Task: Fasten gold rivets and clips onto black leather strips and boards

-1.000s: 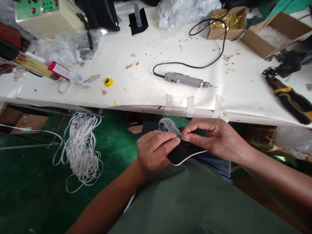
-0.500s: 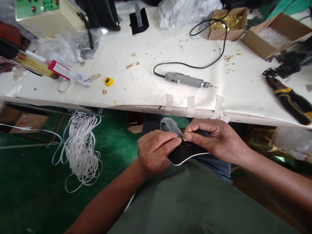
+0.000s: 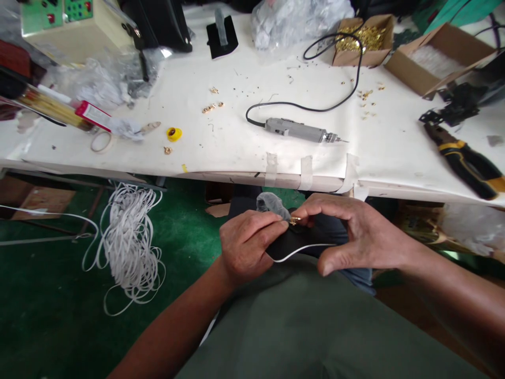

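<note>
My left hand [image 3: 248, 243] is closed on a black sheet-like piece [image 3: 294, 246] with a white edge, held above my lap. A loop wrapped in cloudy clear plastic [image 3: 270, 204] sticks up from this piece behind my left fingers. Beside the left fingertips a small gold metal fitting [image 3: 294, 220] sits at the base of the loop. My right hand [image 3: 361, 229] is open, its thumb spread well away from the fingers, and the index fingertip is at the gold fitting. How the fitting is fixed is too small to make out.
On the white table [image 3: 236, 152] lie a grey rotary tool [image 3: 295, 130] with a black cord, pliers [image 3: 463, 160], a yellow ring-shaped item [image 3: 174, 134] and loose gold fittings [image 3: 213, 107]. Behind stands a box of gold parts [image 3: 365, 39]. White cord [image 3: 132, 242] is heaped on the green floor.
My right thumb has come off the gold fitting and swung down and away, opening the hand. The left hand keeps its hold on the black piece.
</note>
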`<action>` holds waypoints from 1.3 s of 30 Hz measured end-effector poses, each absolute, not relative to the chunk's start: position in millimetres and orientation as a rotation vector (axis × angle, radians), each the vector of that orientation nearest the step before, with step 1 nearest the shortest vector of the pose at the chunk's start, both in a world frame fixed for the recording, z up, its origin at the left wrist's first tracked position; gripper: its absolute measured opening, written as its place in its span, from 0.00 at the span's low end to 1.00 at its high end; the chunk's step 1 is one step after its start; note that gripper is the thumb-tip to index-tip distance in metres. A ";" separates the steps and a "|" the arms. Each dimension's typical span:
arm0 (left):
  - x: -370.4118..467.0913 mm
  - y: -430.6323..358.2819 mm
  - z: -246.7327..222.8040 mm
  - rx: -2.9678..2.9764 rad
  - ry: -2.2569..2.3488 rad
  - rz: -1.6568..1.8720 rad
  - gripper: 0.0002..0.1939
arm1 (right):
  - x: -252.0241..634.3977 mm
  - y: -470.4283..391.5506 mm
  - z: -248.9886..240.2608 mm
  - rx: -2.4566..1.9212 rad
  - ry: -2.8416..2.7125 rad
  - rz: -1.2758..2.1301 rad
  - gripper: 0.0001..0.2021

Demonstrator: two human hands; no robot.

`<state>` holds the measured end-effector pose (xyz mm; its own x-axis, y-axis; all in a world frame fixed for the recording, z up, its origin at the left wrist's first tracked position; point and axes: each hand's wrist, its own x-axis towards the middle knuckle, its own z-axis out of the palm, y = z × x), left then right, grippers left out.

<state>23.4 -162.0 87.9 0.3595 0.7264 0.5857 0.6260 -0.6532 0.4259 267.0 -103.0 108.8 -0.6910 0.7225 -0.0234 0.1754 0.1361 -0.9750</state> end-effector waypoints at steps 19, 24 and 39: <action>22.4 -163.3 92.8 2.538 1.205 1.108 0.10 | 261.3 -118.7 108.3 -0.870 -2.057 1.231 0.13; 20.6 -162.3 90.3 2.461 1.189 1.088 0.10 | 270.7 -111.9 109.1 -0.909 -1.890 1.672 0.22; 10.4 -169.6 81.5 2.455 1.437 1.000 0.08 | 248.6 -132.9 76.6 -1.174 -1.251 2.088 0.13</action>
<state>10.4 -169.6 81.5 0.3284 0.8147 0.4780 0.7308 -0.5397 0.4179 248.6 -132.9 76.6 -0.5457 0.7114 -0.4428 0.0550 -0.4969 -0.8661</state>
